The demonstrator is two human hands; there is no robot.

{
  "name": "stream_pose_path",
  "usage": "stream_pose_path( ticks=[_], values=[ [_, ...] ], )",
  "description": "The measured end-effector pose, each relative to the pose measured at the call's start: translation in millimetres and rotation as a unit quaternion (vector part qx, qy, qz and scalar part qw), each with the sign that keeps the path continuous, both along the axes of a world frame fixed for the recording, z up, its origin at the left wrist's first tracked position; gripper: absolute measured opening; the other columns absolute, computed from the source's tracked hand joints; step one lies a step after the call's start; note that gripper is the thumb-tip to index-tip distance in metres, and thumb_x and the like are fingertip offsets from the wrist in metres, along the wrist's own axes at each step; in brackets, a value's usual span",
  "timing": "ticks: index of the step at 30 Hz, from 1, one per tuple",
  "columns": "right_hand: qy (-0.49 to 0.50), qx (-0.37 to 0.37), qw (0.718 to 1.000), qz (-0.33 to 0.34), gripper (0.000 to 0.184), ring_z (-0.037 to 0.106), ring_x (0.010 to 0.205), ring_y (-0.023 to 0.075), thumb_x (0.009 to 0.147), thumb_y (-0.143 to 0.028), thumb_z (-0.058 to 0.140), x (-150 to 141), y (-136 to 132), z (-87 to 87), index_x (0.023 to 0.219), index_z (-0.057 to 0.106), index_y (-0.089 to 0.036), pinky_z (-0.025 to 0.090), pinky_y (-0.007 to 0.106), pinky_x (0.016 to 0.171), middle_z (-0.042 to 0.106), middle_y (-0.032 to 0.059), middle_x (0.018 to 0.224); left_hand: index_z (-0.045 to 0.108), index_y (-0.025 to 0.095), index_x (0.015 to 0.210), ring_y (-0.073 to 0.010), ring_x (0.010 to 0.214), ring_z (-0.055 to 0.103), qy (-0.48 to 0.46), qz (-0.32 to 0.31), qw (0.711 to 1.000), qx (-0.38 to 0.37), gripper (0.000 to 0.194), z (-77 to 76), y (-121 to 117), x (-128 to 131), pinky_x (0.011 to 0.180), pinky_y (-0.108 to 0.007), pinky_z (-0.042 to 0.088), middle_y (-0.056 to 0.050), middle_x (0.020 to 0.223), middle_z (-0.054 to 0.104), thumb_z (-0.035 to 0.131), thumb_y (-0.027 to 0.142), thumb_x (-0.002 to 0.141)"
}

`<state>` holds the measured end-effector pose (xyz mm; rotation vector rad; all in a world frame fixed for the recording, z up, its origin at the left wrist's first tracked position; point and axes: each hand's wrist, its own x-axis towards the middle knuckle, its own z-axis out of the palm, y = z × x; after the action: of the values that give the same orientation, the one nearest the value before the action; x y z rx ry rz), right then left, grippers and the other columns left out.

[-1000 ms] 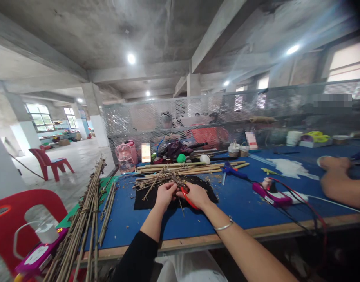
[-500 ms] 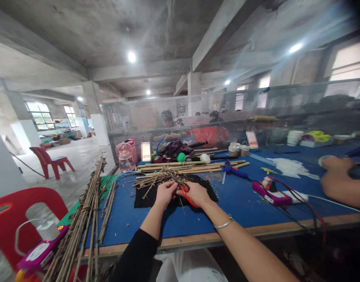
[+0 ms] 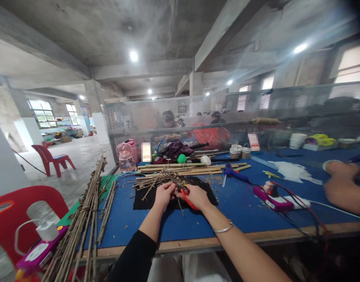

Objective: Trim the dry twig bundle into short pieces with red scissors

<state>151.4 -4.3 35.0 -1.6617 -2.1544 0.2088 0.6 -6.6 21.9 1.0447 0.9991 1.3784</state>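
Note:
My left hand [image 3: 163,195] is closed round a thin brown twig [image 3: 177,182] over a black cloth [image 3: 144,199] on the blue table [image 3: 238,211]. My right hand [image 3: 196,195] grips red-handled cutters [image 3: 186,198], their tip right at the twig beside my left fingers. The two hands touch each other. A loose pile of twigs and longer sticks [image 3: 180,170] lies just beyond the cloth.
Long stick bundles [image 3: 87,219] lean at the table's left edge. A blue glue gun [image 3: 233,172], a magenta tool [image 3: 270,199] with red cable, a pink bottle [image 3: 125,157] and a mesh screen [image 3: 215,113] are nearby. Another person's arm [image 3: 342,184] rests at right. Red chairs [image 3: 24,207] stand left.
Both hands stay together on the twig over the cloth, barely shifting. The view has drifted slightly.

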Motion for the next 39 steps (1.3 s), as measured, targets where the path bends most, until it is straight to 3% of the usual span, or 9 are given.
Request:
stream_pose_path(
  ticks=[9, 19, 39],
  values=[
    [0.014, 0.001, 1.0, 0.019, 0.055, 0.06, 0.085, 0.0216, 0.066, -0.067, 0.048, -2.5, -3.5, 1.7, 0.098, 0.056, -0.024, 0.038, 0.027, 0.066, 0.065, 0.005, 0.091, 0.065, 0.01, 0.079, -0.0055, 0.045, 0.046, 0.036, -0.009, 0.999, 0.026, 0.039, 1.2, -2.1, -1.2, 0.039, -0.017, 0.031, -0.002, 0.061, 0.059, 0.069, 0.044, 0.058],
    [0.009, 0.022, 0.999, 0.044, 0.051, 0.057, 0.089, 0.0207, 0.069, -0.062, 0.051, -6.5, -2.2, -0.5, 0.096, 0.055, -0.019, 0.037, 0.026, 0.068, 0.062, 0.0065, 0.095, 0.064, 0.01, 0.075, -0.0039, 0.042, 0.042, 0.036, -0.008, 0.999, 0.032, 0.037, -1.6, -1.8, -4.7, 0.038, -0.016, 0.029, 0.0, 0.055, 0.056, 0.069, 0.043, 0.059],
    [-0.002, 0.011, 1.0, 0.009, 0.053, 0.061, 0.081, 0.0225, 0.066, -0.07, 0.044, -2.4, -3.1, 1.0, 0.084, 0.063, -0.024, 0.038, 0.026, 0.061, 0.066, 0.0054, 0.085, 0.066, 0.011, 0.085, -0.0058, 0.049, 0.049, 0.029, 0.001, 1.0, 0.011, 0.044, -4.6, 1.4, -3.7, 0.041, -0.016, 0.035, -0.004, 0.067, 0.061, 0.071, 0.043, 0.055]
  ],
)
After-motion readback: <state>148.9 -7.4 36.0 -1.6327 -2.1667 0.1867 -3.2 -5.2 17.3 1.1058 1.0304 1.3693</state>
